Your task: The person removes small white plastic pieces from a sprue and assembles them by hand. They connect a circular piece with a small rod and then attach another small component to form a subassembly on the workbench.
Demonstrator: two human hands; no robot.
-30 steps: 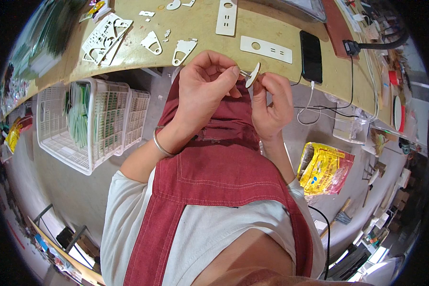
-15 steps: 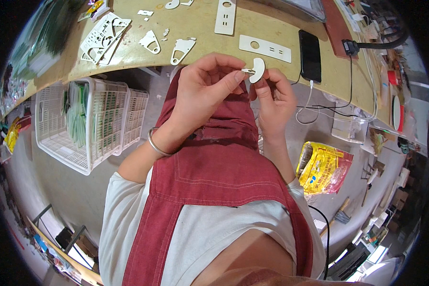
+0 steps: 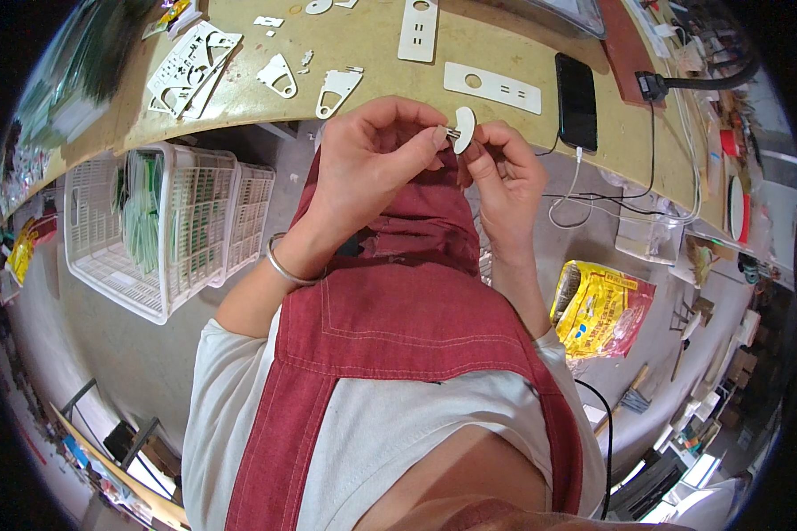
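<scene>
Just off the table's near edge, my left hand and my right hand meet at a small, flat, white crescent-shaped piece. Left thumb and fingertips pinch the short narrow prongs on its left side. Against its lower right edge press my right thumb and forefinger. Fingertips hide part of the piece. On the tabletop beyond lie white rounded-triangle cutouts, one piece close to my left hand and another piece farther left. Two long white plates with holes lie beyond the hands, an upright plate and a sideways plate.
A stack of cut-out white sheets lies on the table's left. A black phone with a white cable is on the right. Below the table edge, white crates stand left and a yellow-red bag lies right.
Both hands have shifted slightly left with the crescent piece. It has turned a little, and its prongs now show more clearly at the left fingertips.
</scene>
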